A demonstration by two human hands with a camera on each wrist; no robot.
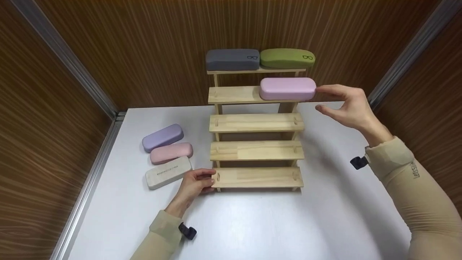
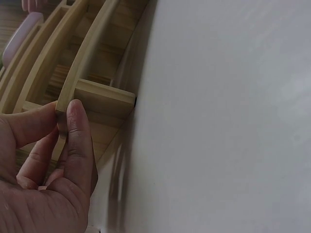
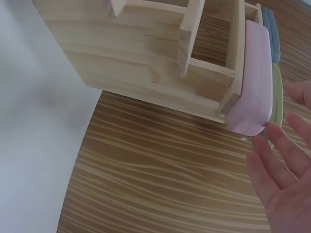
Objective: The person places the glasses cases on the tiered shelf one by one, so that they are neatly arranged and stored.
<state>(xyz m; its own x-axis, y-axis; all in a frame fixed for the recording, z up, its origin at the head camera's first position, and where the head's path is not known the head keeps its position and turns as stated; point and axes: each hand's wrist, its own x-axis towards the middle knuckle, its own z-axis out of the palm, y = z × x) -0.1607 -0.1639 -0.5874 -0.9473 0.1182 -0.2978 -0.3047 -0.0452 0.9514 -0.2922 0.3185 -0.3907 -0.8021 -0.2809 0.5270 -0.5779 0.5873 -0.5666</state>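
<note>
A stepped wooden display rack [image 1: 257,122] stands in the middle of the table. My left hand [image 1: 195,185] pinches the left end of its lowest shelf; the left wrist view shows thumb and fingers on either side of the board [image 2: 65,104]. A pink-lilac glasses case [image 1: 287,89] lies on the right half of the second shelf from the top. At its right end is my right hand [image 1: 348,104], fingers extended and thumb apart, fingertips [image 3: 273,130] right at the case's end. On the top shelf sit a grey-blue glasses case [image 1: 232,60] and a green glasses case [image 1: 285,58], side by side.
Left of the rack, a purple glasses case [image 1: 163,138], a pink glasses case [image 1: 171,153] and a whitish glasses case [image 1: 169,173] lie on the white table [image 1: 245,224]. Brown wood-grain panels [image 1: 162,47] stand behind and at both sides.
</note>
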